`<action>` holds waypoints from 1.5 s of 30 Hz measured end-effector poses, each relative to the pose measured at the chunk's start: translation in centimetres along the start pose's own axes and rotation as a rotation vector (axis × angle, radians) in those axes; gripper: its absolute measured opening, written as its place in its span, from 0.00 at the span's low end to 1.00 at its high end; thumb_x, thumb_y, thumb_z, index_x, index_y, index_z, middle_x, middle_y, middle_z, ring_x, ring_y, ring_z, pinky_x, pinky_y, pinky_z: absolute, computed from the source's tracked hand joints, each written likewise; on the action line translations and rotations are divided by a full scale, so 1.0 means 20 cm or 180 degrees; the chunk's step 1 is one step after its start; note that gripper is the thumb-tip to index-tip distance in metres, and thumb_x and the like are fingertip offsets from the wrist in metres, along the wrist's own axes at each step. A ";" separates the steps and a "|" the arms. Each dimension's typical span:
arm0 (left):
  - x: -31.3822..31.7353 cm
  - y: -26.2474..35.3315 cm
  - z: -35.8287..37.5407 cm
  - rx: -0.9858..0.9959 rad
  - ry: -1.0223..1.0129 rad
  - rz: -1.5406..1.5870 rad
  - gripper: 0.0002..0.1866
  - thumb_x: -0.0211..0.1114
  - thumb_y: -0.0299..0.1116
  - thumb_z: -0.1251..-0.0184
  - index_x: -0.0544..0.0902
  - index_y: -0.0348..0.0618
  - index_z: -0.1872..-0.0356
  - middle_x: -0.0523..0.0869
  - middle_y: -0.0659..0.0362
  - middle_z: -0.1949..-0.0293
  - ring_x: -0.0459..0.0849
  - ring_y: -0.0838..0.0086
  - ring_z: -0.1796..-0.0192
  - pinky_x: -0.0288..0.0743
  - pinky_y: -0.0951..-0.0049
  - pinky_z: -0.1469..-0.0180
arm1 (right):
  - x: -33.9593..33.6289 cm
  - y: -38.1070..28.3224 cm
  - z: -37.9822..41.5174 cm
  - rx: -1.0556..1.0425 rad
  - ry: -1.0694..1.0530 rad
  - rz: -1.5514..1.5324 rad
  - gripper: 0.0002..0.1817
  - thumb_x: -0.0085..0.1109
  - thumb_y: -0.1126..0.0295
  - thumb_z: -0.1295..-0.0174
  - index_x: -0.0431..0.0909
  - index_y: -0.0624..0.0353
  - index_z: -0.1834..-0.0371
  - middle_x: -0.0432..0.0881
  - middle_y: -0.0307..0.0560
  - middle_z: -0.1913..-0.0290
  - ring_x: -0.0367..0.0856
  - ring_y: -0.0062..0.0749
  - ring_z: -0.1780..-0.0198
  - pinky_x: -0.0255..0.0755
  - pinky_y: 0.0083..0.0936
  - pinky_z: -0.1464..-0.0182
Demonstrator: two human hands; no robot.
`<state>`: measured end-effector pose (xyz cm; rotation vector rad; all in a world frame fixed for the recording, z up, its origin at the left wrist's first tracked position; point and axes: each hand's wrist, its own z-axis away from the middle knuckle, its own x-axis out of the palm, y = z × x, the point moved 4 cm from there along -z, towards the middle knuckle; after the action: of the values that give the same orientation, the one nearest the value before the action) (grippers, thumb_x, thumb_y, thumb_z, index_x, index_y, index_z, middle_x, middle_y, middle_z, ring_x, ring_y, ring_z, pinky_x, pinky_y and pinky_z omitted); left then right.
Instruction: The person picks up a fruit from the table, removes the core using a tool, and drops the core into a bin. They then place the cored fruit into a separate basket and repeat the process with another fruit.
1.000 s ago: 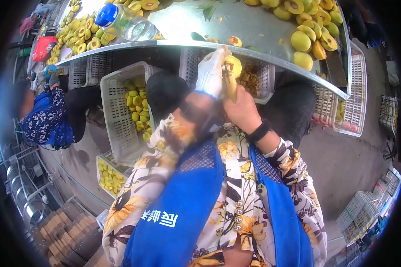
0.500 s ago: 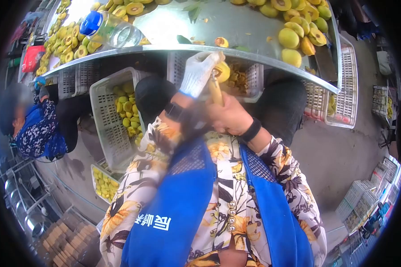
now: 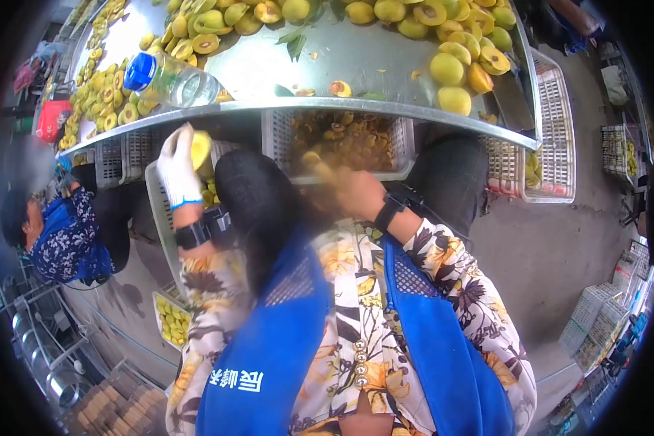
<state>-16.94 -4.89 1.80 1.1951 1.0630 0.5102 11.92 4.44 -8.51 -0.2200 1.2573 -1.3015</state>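
Note:
My left hand, in a white glove, pinches a yellow fruit piece above the crate of cut fruit at the left. My bare right hand is closed round a tool with a light handle, blurred by motion. It is over the near edge of a crate of brownish fruit scraps between my knees. Halved and whole yellow-green fruit lie on the metal table. One small cut piece lies near the table's front edge.
A plastic bottle with a blue cap lies on the table at the left. Another person sits at the far left. White crates stand at the right, and a smaller crate of fruit is on the floor at the left.
My left hand has moved left with the fruit piece, from beside the tool to above the left crate. My right hand stays near the middle with the tool, now apart from the fruit.

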 end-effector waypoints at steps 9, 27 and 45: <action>1.03 0.60 0.17 0.1948 -0.1853 -0.0842 0.24 0.61 0.46 0.45 0.77 0.41 0.51 0.79 0.49 0.53 0.79 0.60 0.55 0.72 0.65 0.50 | -0.05 0.14 0.03 0.0468 0.0631 0.0533 0.12 0.55 0.66 0.48 0.69 0.59 0.64 0.79 0.58 0.76 0.80 0.53 0.72 0.74 0.43 0.71; 1.20 0.40 0.29 -0.1615 -0.2522 0.2787 0.23 0.55 0.53 0.38 0.73 0.41 0.58 0.80 0.52 0.70 0.82 0.61 0.69 0.76 0.65 0.74 | -0.35 0.01 0.36 0.0267 0.1613 -0.0763 0.12 0.58 0.67 0.47 0.69 0.64 0.68 0.75 0.64 0.78 0.75 0.61 0.71 0.68 0.43 0.71; 0.84 0.27 0.48 -0.1550 -0.2583 0.2629 0.26 0.54 0.54 0.35 0.73 0.36 0.55 0.81 0.52 0.67 0.82 0.66 0.68 0.78 0.71 0.65 | -0.31 -0.23 0.26 -0.0227 0.1517 0.0092 0.09 0.52 0.69 0.43 0.64 0.61 0.64 0.75 0.64 0.77 0.74 0.62 0.72 0.66 0.49 0.71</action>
<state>0.08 5.55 0.14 1.1886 -0.2806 0.7583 14.55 5.20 0.36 0.0655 1.7029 -1.3288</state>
